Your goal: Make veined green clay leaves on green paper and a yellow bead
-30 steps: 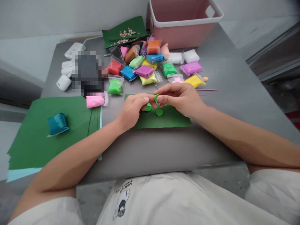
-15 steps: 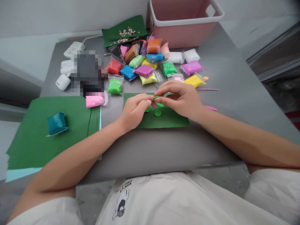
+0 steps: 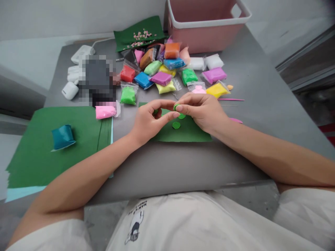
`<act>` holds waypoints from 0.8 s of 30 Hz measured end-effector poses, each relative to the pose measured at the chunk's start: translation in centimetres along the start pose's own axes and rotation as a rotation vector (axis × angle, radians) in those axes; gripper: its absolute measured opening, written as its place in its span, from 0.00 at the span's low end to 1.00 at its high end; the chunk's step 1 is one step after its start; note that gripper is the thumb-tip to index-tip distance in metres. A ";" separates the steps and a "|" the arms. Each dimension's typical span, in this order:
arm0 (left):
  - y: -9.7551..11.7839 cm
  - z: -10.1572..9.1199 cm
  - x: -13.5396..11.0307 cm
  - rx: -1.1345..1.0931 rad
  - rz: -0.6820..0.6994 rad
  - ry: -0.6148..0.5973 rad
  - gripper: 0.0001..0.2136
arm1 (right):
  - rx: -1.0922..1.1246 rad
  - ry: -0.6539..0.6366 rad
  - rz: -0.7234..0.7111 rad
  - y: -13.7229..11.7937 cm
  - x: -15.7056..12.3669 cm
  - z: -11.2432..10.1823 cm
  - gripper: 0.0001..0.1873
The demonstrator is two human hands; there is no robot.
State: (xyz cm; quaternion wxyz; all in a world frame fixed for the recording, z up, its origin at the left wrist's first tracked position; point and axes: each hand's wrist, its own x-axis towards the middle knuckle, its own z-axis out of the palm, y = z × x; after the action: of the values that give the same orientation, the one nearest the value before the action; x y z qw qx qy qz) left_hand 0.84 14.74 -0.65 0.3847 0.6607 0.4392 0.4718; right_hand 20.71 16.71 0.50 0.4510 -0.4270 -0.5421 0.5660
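Observation:
A small piece of bright green modelling clay (image 3: 176, 107) is between both hands, over a dark green sheet (image 3: 188, 134). My right hand (image 3: 206, 111) pinches it between thumb and fingers. My left hand (image 3: 148, 120) curves in from the other side, its index finger and thumb tips closed on the piece's left edge. Flat green clay discs lie on the sheet: one disc (image 3: 176, 125) below the fingers, and another disc (image 3: 181, 116) partly covered by my right hand. My fingers hide part of the held piece.
Several bagged clays, including a light green bag (image 3: 128, 94) and a yellow bag (image 3: 217, 90), lie beyond the hands. A pink basket (image 3: 204, 36) stands behind. Pink tools (image 3: 236, 120) are at right. Green sheets (image 3: 34, 146) with a teal packet (image 3: 63, 136) lie left.
My left thumb and index finger have spread further apart around the clay, and the left hand has lifted slightly. My right hand keeps its pinch, moved a little to the right.

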 end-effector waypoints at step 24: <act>0.0 -0.2 0.1 -0.015 -0.070 -0.009 0.20 | -0.311 -0.043 -0.199 -0.6 -0.1 -0.7 0.18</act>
State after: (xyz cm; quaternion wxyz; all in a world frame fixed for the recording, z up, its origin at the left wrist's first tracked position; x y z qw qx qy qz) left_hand 0.67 14.83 -0.54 0.4080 0.6442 0.4568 0.4581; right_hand 21.45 16.82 1.07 0.4216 -0.4238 -0.6721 0.4369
